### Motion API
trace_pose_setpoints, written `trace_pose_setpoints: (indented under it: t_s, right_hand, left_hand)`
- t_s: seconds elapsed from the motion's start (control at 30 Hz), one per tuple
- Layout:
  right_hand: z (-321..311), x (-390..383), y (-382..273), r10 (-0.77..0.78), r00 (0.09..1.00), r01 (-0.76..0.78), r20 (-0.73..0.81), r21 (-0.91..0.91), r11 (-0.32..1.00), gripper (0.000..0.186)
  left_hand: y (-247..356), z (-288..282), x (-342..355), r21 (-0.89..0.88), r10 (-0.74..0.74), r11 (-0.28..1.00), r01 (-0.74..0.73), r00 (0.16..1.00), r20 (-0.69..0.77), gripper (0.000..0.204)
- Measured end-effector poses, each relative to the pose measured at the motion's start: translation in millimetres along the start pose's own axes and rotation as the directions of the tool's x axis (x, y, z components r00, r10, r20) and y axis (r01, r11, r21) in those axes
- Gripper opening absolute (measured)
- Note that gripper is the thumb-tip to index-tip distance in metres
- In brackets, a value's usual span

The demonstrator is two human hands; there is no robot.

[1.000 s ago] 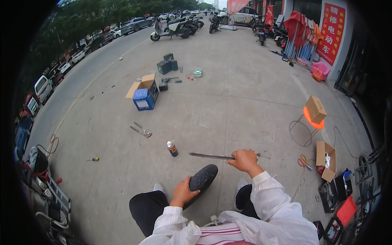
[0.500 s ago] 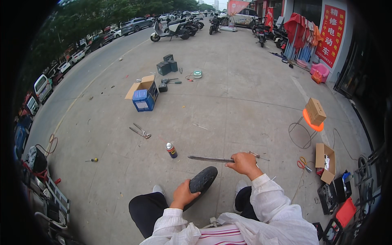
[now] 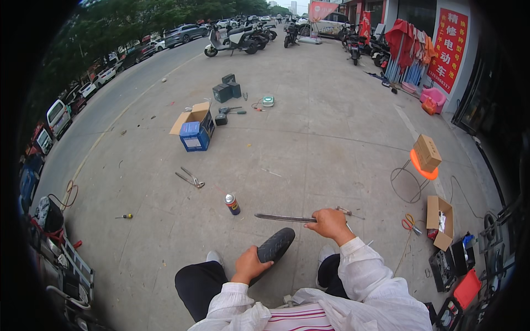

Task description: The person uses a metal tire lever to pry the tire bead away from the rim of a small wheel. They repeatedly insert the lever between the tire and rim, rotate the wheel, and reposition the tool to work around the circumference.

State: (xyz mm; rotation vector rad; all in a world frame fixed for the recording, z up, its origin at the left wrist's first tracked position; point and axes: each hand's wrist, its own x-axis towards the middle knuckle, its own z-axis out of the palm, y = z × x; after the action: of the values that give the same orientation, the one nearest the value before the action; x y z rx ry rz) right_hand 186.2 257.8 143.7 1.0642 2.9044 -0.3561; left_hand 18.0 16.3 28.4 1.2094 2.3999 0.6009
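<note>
A small black tire with a grooved tread stands upright between my knees. My left hand is closed round its near left side, thumb over the tread. In my right hand is a long, flat dark metal tire lever, gripped at its right end. The lever lies roughly level, pointing left, above and beyond the top of the tire and apart from it. The tire's lower part is hidden by my left hand and sleeves. Just left of the lever's tip, a blue spray can stands on the ground.
Water-pump pliers and a screwdriver lie on the concrete to the left. Farther off are a blue box and dark batteries. Orange-handled scissors, an open carton and an orange stool are at right.
Both hands keep their grips. The tire and lever sit slightly lower in the picture, with hardly any other movement.
</note>
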Motion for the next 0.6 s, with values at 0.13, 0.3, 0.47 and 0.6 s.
trace_pose_setpoints:
  t_s: [0.13,0.3,0.47,0.6]
  right_hand:
    - [1,3,1,-0.012,1.000,0.012,0.001,0.004,1.000,0.043]
    - [6,6,5,0.000,1.000,0.000,0.004,0.030,1.000,0.044]
    - [0,15,-1,0.024,0.998,-0.026,0.051,0.032,0.999,0.042]
    - [4,21,4,0.033,0.999,-0.034,0.042,0.031,0.999,0.043]
  left_hand:
    - [0,-1,0,-0.030,-0.008,1.000,0.009,1.000,0.010,0.061]
    - [-3,1,3,-0.045,-0.005,0.999,0.005,1.000,-0.002,0.060]
    - [-8,2,-3,-0.042,-0.007,0.999,0.008,1.000,0.030,0.061]
    - [-6,3,-11,-0.047,0.021,0.999,-0.019,0.999,0.037,0.061]
